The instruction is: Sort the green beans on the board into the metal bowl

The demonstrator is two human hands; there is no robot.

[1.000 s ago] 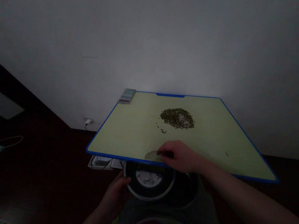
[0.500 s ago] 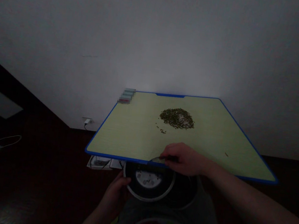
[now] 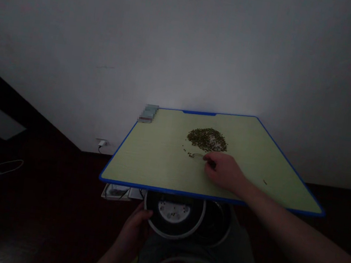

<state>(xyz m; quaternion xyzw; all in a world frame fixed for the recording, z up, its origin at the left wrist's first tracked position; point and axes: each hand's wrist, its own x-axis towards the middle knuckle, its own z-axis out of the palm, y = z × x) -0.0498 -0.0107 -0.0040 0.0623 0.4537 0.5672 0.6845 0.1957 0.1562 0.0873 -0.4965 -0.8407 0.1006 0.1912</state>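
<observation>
On the yellow board with blue edging point(image 3: 146, 158) lies a pile of small greenish-brown seeds point(image 3: 205, 139), with a few strays at its near left. My right hand point(image 3: 225, 170) is closed round a small tool with a pale curved end point(image 3: 197, 155), its tip beside the stray seeds; the tool's kind is unclear. Below the board's near edge, my left hand point(image 3: 134, 225) grips the left rim of a round dark bowl point(image 3: 177, 236), thumb over the rim. Inside it a white round bottom point(image 3: 174, 211) shows several round marks and a few dark specks.
A second dark round container point(image 3: 219, 230) stands right of the bowl. An open box point(image 3: 117, 192) with things in it sits under the board's left front. A thin brown sliver point(image 3: 265, 182) lies on the board's right. A wall point(image 3: 206, 45) rises behind, with a plugged-in charger point(image 3: 102, 143).
My right hand has moved up and away from the board's near edge, bringing the tool to the stray seeds. My left hand keeps hold of the bowl.
</observation>
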